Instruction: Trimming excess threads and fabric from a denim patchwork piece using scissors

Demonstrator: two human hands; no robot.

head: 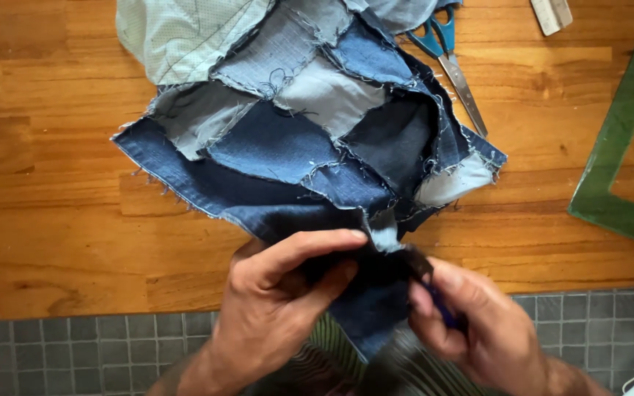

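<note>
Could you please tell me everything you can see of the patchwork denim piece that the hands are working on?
The patchwork denim piece is sewn from dark blue, mid blue and pale grey patches with frayed, threadbare seams facing up. It lies rumpled on the wooden table, its near corner hanging over the edge. The left hand pinches that corner; the right hand grips it too, with a small blue tool.

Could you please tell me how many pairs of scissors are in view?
1: the blue-handled scissors lie on the wooden table at top right, handles partly under the patchwork denim. More could be hidden beneath it.

Even daylight, slight blur nr bottom
</note>
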